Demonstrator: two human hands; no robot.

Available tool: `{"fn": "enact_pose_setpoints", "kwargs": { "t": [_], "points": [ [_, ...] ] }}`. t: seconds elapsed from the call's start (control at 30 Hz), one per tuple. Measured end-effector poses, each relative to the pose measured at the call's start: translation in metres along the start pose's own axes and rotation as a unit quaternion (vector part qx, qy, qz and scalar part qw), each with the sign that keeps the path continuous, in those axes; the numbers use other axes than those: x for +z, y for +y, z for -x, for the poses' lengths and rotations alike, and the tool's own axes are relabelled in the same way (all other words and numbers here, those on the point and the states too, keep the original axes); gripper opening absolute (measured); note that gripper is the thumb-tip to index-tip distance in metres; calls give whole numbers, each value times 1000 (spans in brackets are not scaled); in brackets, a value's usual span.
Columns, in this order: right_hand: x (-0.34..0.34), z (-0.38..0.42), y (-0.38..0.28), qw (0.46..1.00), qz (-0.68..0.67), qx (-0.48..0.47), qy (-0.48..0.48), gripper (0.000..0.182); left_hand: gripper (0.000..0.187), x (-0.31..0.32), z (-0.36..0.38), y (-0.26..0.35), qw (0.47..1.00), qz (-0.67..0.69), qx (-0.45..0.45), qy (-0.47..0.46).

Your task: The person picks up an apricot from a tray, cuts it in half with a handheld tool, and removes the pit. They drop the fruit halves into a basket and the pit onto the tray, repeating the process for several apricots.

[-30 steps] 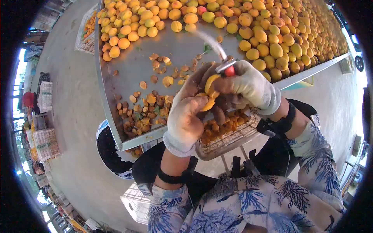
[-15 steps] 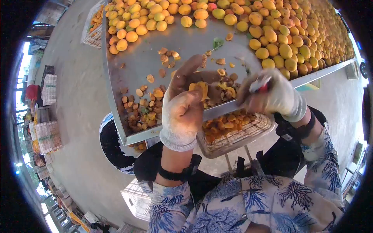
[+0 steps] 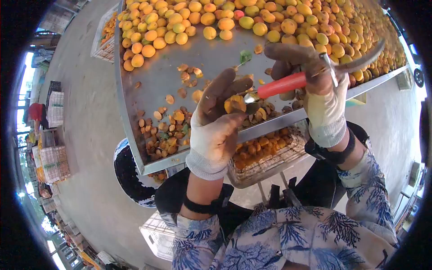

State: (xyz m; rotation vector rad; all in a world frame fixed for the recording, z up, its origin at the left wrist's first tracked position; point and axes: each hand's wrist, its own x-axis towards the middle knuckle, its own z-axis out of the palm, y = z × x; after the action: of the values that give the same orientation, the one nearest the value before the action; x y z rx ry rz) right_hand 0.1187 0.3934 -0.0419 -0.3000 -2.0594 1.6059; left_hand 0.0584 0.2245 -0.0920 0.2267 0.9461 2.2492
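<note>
My left hand (image 3: 216, 123), in a stained white glove, holds an orange apricot piece (image 3: 235, 104) between thumb and fingers above the tray's front edge. My right hand (image 3: 317, 90), gloved too, grips a tool with a red handle (image 3: 282, 85). The tool's small metal tip touches or nearly touches the fruit, and a curved dark part (image 3: 363, 58) sticks out on the other side of the hand. Under both hands lies the metal tray (image 3: 202, 49), with pits and fruit scraps (image 3: 164, 135) near its front left corner.
Many whole apricots (image 3: 288, 27) fill the tray's back and right. Below its front edge stands a crate (image 3: 270, 162) of opened fruit. A dark-lined round tub (image 3: 132, 173) is at the left, above a white crate (image 3: 157, 236). Stacked crates and a person in red (image 3: 35, 111) are far left.
My right hand has turned and risen, so the red-handled tool now shows clearly, its tip at the fruit. My left hand has closed more around the fruit piece. The view has shifted slightly.
</note>
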Motion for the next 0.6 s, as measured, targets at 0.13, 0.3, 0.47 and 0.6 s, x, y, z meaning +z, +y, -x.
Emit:
{"fn": "enact_pose_setpoints", "kwargs": {
  "t": [0.13, 0.3, 0.47, 0.6],
  "points": [
    [-5, 4, 3, 997, -34, 10, -62, 42, 74, -2, 0, 1, 1000, 2, 25, 14],
    [-4, 3, -1, 997, -3, 16, -71, 29, 72, 2, 0, 3, 999, -22, 32, 31],
    [-9, 1, 2, 995, 9, 23, -92, 21, 73, -2, -1, 5, 999, -16, 38, 25],
    [-8, 1, -3, 994, -26, 57, -86, 19, 73, -3, -3, 5, 999, 3, 48, 23]
  ]
}}
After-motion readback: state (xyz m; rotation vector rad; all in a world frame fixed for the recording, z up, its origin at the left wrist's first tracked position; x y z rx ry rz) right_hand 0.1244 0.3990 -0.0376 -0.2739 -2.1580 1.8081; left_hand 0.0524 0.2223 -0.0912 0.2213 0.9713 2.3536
